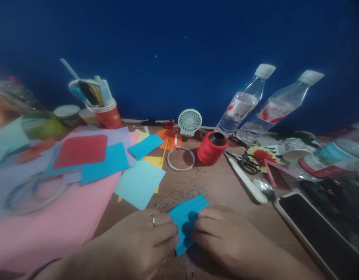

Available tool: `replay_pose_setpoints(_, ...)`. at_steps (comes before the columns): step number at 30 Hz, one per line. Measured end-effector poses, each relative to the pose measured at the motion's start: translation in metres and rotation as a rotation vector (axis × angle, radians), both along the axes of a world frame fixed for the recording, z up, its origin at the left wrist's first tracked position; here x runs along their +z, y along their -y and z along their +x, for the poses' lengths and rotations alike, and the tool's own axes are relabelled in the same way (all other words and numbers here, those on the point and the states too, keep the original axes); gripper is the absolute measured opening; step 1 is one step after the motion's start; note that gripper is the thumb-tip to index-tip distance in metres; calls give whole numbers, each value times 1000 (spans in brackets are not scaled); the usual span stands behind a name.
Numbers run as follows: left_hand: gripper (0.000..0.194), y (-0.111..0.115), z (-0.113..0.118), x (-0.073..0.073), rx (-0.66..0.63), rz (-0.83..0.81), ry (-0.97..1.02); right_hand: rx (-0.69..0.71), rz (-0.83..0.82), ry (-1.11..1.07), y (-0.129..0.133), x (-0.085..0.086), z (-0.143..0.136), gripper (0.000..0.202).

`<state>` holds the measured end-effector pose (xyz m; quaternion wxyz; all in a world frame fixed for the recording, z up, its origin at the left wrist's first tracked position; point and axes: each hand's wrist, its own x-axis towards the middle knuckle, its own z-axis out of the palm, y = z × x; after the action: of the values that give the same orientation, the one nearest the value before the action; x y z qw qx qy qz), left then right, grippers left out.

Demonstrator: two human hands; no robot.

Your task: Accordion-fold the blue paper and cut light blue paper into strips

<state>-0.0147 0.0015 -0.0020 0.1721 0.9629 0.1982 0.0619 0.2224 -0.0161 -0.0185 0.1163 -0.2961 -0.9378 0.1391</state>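
Observation:
A creased piece of blue paper (183, 213) lies at the front of the brown table, between my two hands. My left hand (144, 241), with a ring on one finger, grips its left edge with curled fingers. On the right edge, the bent fingers of my right hand (223, 233) hold the paper. Both thumbs are hidden. Light blue paper (140, 182) is just beyond my left hand, with a folded blue piece (145, 146) behind it. Small dark specks are scattered on the table beyond the held paper.
Red thread spool (212, 148), clear ring (181, 158), small fan (190, 121) and orange paper fan (169, 139) stand or lie ahead. Scissors (249, 163), white-handled tool (246, 181), phone (319, 233) and bottles (237, 109) are right. Coloured sheets (80, 210) and a pen cup (108, 114) are left.

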Motion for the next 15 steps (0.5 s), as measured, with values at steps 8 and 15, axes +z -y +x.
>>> replay_pose_setpoints(8, 37, -2, 3, 2, -14, -93, 115, -3, -165, -125, 2, -2, -3, 17)
replay_pose_setpoints(15, 42, 0, 4, 12, -40, -117, 38, -141, -196, -121, 7, 2, -8, 12)
